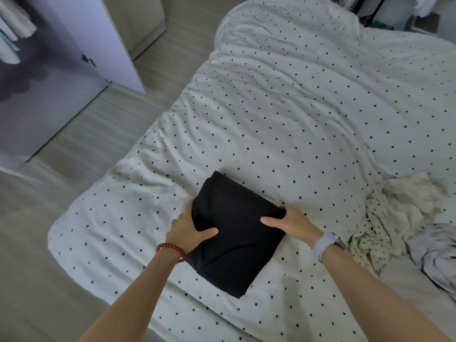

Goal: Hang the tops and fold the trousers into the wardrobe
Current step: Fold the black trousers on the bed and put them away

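On folded trousers [234, 233]: both hands' gripping fingers [271, 221].

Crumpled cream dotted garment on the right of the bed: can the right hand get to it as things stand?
Probably yes. The crumpled cream garment lies uncovered just beyond the right hand, nothing between them. But that hand's grip, like the left hand, is on the folded black trousers; it must release first.

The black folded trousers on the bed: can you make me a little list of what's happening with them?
item: black folded trousers
shape: folded into a neat rectangle
lies on: dotted white duvet
left hand: grips the left edge, thumb on top
right hand: grips the right edge, thumb on top
nearby: crumpled clothes to the right
wardrobe: far left, door open
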